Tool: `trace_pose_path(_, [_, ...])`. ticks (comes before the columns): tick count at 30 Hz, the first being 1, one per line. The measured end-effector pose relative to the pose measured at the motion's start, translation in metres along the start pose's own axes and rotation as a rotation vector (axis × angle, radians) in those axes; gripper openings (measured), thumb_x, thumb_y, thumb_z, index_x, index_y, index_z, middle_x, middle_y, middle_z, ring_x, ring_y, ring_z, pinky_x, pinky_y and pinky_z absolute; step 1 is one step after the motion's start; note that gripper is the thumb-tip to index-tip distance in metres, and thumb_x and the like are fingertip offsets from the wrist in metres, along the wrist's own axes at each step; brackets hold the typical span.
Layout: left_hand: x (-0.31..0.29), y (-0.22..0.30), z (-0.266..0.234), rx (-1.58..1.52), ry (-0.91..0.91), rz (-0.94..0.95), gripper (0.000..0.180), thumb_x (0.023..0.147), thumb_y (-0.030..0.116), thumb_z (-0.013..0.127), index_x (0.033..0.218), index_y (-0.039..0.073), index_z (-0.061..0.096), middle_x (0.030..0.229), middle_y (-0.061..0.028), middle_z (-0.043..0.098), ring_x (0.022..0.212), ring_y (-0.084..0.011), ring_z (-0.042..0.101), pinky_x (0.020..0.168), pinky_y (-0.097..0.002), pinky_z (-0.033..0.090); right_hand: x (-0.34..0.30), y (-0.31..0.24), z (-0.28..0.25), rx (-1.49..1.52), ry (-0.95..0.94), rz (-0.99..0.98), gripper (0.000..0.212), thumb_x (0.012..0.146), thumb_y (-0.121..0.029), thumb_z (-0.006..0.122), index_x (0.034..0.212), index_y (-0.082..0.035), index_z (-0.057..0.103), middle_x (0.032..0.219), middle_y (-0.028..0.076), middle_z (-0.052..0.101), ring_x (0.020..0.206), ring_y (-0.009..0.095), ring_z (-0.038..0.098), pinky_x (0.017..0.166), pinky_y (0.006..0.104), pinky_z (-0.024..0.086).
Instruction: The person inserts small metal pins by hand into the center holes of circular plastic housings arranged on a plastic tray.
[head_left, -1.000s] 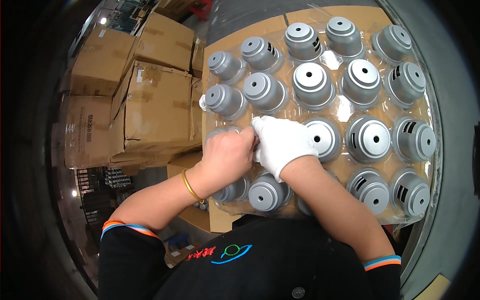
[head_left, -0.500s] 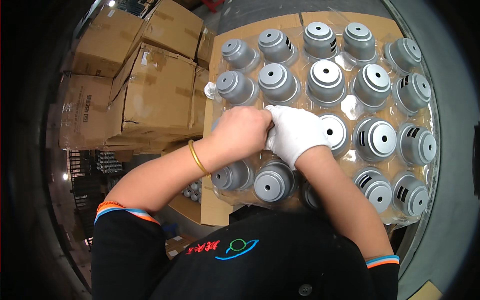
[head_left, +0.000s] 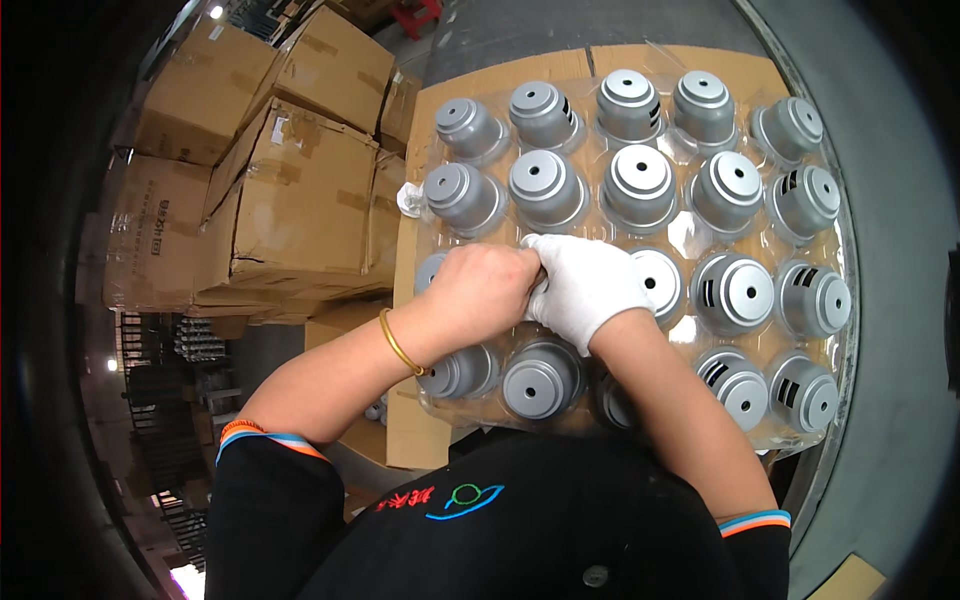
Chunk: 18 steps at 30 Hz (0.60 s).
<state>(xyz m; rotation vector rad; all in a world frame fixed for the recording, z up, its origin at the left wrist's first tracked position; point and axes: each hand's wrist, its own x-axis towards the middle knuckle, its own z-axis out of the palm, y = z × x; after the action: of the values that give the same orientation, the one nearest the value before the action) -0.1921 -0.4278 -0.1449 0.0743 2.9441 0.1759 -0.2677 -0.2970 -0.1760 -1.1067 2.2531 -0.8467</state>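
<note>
My bare left hand (head_left: 484, 288), with a gold bracelet at the wrist, is curled closed. Its fingertips meet those of my right hand (head_left: 588, 290), which wears a white glove and is also closed. Whatever is pinched between them is hidden. Both hands are over rows of silver-grey cup-shaped housings, each with a stepped top and a central hole. One housing (head_left: 542, 383) stands just below the hands, and another (head_left: 655, 285) shows partly behind the glove. Some, such as the housing at the right (head_left: 735, 292), carry black rectangular marks.
The housings sit in a clear plastic tray (head_left: 440, 408) on a cardboard sheet (head_left: 418, 442). Large cardboard boxes (head_left: 300, 195) are stacked to the left. A crumpled white piece (head_left: 410, 200) lies by the tray's left edge. A red stool (head_left: 415, 15) stands far off.
The tray and housings appear slightly lower and further left in the picture as the view shifts. My two hands stay closed together in nearly the same pose.
</note>
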Motion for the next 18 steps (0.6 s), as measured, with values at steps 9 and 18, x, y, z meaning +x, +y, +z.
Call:
trace_pose_path(9, [-0.053, -0.022, -0.074, -0.299, 0.545, -0.133, 0.019, 0.089, 0.015, 0.061, 0.076, 0.001, 0.059, 0.06, -0.0142, 0.053, 0.055, -0.0294, 0.054, 0.052, -0.037, 0.043, 0.001, -0.002, -0.005, -0.004, -0.022, 0.02, 0.063, 0.066, -0.031, 0.082, 0.121, -0.008, 0.062, 0.11, 0.016, 0.067, 0.102, 0.032, 0.064, 0.089, 0.0382, 0.05])
trace_pose_path(18, [-0.092, -0.055, -0.015, -0.968, 0.466, -0.342, 0.019, 0.095, 0.015, 0.059, 0.083, 0.0, 0.061, 0.063, 0.004, 0.046, 0.061, -0.0038, 0.039, 0.054, -0.0211, 0.032, 0.02, 0.003, 0.005, 0.016, 0.093, 0.075, 0.026, 0.087, -0.024, 0.067, 0.109, -0.012, 0.071, 0.094, 0.012, 0.071, 0.092, 0.027, 0.067, 0.09, 0.0375, 0.05])
